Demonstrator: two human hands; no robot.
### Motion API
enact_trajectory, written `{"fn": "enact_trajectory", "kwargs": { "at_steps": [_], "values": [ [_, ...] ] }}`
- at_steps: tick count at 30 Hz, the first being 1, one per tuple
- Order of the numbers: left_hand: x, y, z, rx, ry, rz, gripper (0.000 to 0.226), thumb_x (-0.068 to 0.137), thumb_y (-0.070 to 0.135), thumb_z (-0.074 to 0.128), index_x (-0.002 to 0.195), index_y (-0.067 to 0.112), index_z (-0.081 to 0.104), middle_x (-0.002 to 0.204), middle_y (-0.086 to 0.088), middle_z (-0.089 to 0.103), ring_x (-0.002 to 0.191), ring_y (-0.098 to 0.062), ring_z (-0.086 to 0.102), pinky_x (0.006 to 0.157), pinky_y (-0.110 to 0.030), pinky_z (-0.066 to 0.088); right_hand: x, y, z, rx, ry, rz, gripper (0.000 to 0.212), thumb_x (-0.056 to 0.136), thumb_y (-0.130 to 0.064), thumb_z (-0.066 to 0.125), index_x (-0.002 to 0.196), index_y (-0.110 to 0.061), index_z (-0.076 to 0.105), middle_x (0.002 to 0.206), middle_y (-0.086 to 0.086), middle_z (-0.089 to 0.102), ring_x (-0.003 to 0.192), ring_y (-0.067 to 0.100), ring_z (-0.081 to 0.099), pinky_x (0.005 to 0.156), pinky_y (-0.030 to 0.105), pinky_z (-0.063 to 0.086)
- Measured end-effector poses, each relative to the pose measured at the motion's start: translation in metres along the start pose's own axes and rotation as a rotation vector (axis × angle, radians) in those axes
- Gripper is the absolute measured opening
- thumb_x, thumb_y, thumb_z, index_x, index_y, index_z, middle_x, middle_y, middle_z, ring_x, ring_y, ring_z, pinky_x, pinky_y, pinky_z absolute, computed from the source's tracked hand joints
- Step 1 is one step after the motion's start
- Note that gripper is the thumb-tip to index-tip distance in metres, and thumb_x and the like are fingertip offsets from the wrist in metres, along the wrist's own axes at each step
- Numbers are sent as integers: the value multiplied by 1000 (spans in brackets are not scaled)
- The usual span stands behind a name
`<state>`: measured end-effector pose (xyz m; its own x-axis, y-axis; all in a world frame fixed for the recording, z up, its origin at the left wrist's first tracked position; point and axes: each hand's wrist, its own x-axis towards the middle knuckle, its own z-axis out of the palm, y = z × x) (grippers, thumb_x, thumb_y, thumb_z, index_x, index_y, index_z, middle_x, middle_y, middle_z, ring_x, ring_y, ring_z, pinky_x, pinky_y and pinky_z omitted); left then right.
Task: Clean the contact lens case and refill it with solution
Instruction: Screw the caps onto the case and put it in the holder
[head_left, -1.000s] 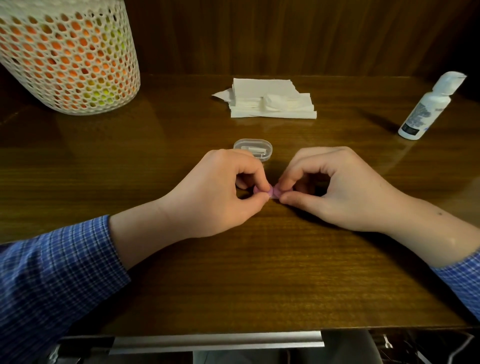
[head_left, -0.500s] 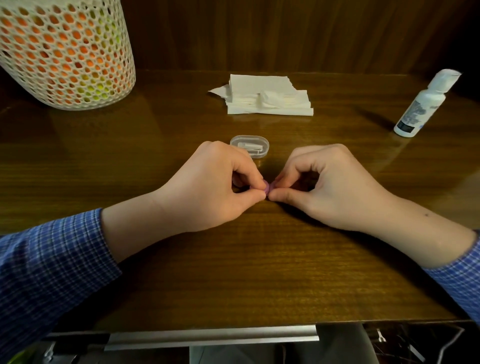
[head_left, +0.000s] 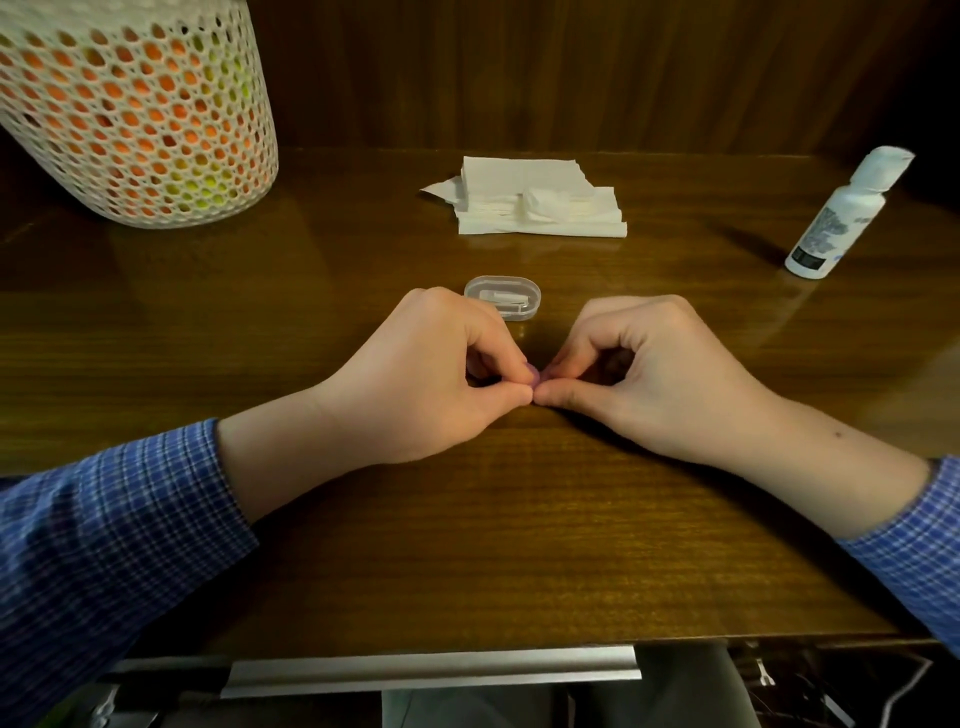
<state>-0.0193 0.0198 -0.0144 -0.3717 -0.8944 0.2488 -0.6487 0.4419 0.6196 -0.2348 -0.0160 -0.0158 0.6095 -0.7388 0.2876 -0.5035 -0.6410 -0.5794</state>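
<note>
Both hands are down on the wooden table (head_left: 467, 545) near the middle, left hand (head_left: 431, 379) and right hand (head_left: 649, 374) each pinching a tiny purple contact lens case (head_left: 693, 375) between thumb and curled fingers, so it's mostly hidden. Clear plastic box (head_left: 503, 296) sits just beyond the knuckles, tissues (head_left: 540, 200) farther back, solution bottle (head_left: 836, 218) far right, mesh basket (head_left: 135, 114) far left.

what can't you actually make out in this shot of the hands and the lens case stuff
Head view only:
- Purple lens case: just a sliver shows; left hand and right hand pinch it and cover the rest, so open or capped is unknowable.
- Solution bottle: label print too small to read.
- Clear plastic box: white contents too small to identify.
- Mesh basket: top and left side cut off by the frame edges.
</note>
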Motion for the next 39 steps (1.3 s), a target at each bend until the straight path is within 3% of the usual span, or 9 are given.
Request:
{"fn": "enact_trajectory", "kwargs": {
  "at_steps": [4, 7, 11, 13, 16, 18, 24, 32, 39],
  "values": [
    [-1, 0, 1, -8, 12, -6, 10, 87, 21, 80, 96, 23, 83, 94, 13, 76, 93, 0, 70, 83, -18, 58, 1, 5, -11, 59, -128, -2, 5, 81, -26, 83, 81, -23, 78, 106, -13, 74, 96, 7, 71, 83, 32, 60],
    [-1, 0, 1, -9, 7, -2, 10, 87, 21, 79, 97, 22, 83, 95, 13, 77, 94, -1, 70, 84, -19, 58, 1, 7, -13, 69, -155, 10, 5, 82, -21, 83, 83, -25, 80, 99, -14, 76, 95, 4, 72, 87, 33, 60],
    [0, 0, 0, 4, 2, 10, 10, 87, 22, 80, 97, 22, 83, 94, 13, 77, 94, -1, 70, 84, -19, 58, 2, 2, -2, 17, -32, -1, 13, 76, -38, 81, 79, -25, 79, 85, -11, 72, 83, 6, 70, 81, 35, 60],
    [-1, 0, 0, 2, 3, 5, 10, 87, 22, 80, 96, 23, 83, 95, 13, 76, 94, 0, 70, 84, -20, 58, 2, 1, -3, 16, -42, -13, 17, 75, -41, 80, 79, -24, 78, 87, -11, 72, 84, 7, 70, 79, 34, 60],
    [-1, -2, 0, -6, 8, 5, 10, 87, 21, 80, 97, 22, 83, 96, 13, 77, 93, -1, 71, 83, -20, 58, 3, 7, -12, 84, -152, -3, 6, 79, -27, 83, 82, -23, 79, 102, -12, 74, 90, 10, 72, 79, 33, 61],
    [0, -2, 0, -4, 10, 9, 10, 87, 21, 80, 97, 22, 83, 96, 13, 77, 93, 0, 71, 83, -19, 58, 3, 9, -14, 85, -180, 5, 6, 81, -22, 82, 85, -24, 80, 102, -14, 76, 94, 6, 73, 83, 31, 61],
    [0, -1, 0, 22, 13, 15, 11, 88, 22, 79, 97, 23, 83, 97, 13, 77, 94, 1, 71, 85, -20, 58, -2, 2, -1, 25, -46, -11, 3, 80, -28, 82, 82, -28, 80, 91, -14, 75, 88, 0, 71, 83, 27, 60],
    [-1, 0, -1, 12, 12, 1, 11, 87, 22, 79, 97, 23, 83, 98, 14, 77, 94, 2, 71, 84, -17, 58, -1, 2, -11, 34, -123, 44, 6, 82, -24, 82, 85, -29, 80, 98, -15, 75, 95, 2, 70, 84, 31, 60],
    [-2, 1, 1, 58, 44, -1, 9, 87, 23, 79, 95, 22, 83, 100, 12, 76, 96, -1, 71, 85, -23, 59, -7, -6, 1, -6, 2, 112, 5, 82, -23, 84, 81, -27, 80, 89, -14, 72, 87, 3, 69, 82, 31, 59]
  ]
}}
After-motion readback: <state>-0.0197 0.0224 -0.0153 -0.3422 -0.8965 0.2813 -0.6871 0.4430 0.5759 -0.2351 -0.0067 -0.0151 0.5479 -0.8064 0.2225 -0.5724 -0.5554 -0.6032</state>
